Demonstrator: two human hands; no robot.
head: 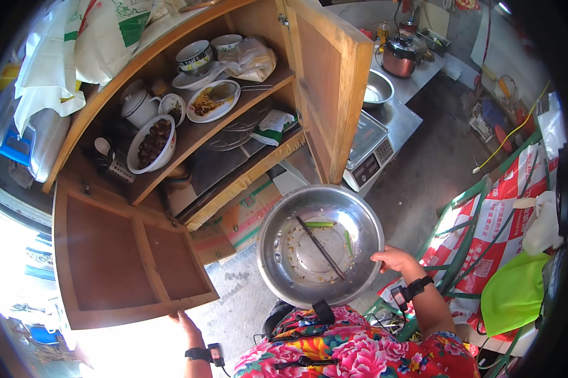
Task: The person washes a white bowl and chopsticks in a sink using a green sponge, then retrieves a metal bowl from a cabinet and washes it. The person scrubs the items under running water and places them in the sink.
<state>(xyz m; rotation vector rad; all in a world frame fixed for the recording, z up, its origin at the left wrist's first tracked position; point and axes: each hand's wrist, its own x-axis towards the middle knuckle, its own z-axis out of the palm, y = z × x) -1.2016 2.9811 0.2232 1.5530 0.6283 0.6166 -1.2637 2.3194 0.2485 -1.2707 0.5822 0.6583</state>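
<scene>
My right hand (393, 260) grips the rim of a large stainless steel basin (288, 264), which is held in front of my body. Inside the basin lie dark chopsticks (319, 246), pieces of green vegetable stalk (320, 224) and small food scraps. At the lower left, my left hand (182, 321) touches the bottom edge of an open wooden cabinet door (109, 255); its fingers are partly hidden by the door. On the cabinet's upper shelf stand a bowl of dark red fruit (155, 144), a plate of food (210, 106) with a metal strainer, a white enamel mug (140, 107) and stacked bowls (194, 55).
A second open cabinet door (322, 90) stands upright beyond the basin. Behind it are a digital scale (366, 163), a metal bowl (378, 89) and an electric pressure cooker (401, 55) on a counter. A green metal frame (459, 245) with red-and-white sheeting stands at the right.
</scene>
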